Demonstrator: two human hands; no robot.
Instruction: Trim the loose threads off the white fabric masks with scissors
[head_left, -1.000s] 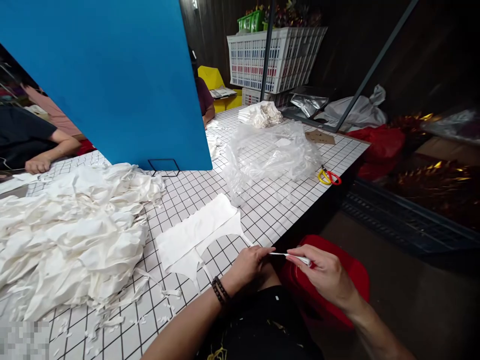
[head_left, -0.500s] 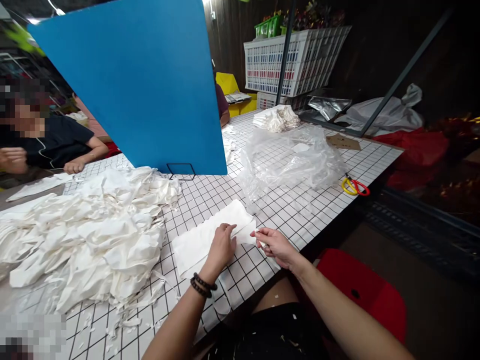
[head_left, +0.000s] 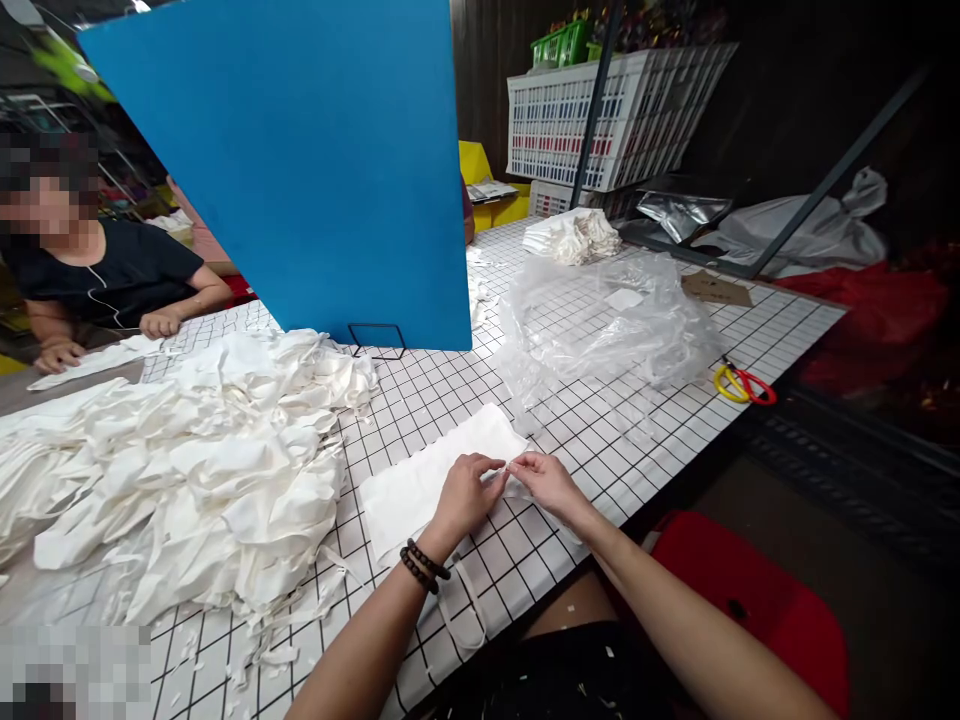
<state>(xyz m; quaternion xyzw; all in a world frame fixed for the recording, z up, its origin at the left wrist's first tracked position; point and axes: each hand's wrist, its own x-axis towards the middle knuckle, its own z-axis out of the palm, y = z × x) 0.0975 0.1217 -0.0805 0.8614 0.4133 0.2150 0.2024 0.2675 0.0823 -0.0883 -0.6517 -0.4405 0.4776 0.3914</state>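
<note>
A flat piece of white cloth [head_left: 427, 480] lies on the grid-patterned table in front of me. At its right end my left hand [head_left: 471, 492], with dark beads on the wrist, pinches with thumb and forefinger. My right hand [head_left: 546, 485] pinches at almost the same spot, its fingertips meeting those of the left. Both appear to grip the edge of the white cloth, though the bit between the fingertips is tiny. A thin white strip [head_left: 471, 610] hangs over the table edge below my left wrist. To the left lies a large heap of white cloth pieces [head_left: 225, 480].
A blue panel [head_left: 300, 180] stands upright on a wire stand [head_left: 377, 342]. Clear plastic bags [head_left: 600, 320] and scissors [head_left: 742, 384] with red and yellow handles lie to the right. A person [head_left: 127, 265] sits at the far left. Beside me is a red stool [head_left: 757, 600].
My left hand has moved right along the cloth to meet my right hand, and its spread fingers have closed to a pinch. The person at left has lowered a hand to the table.
</note>
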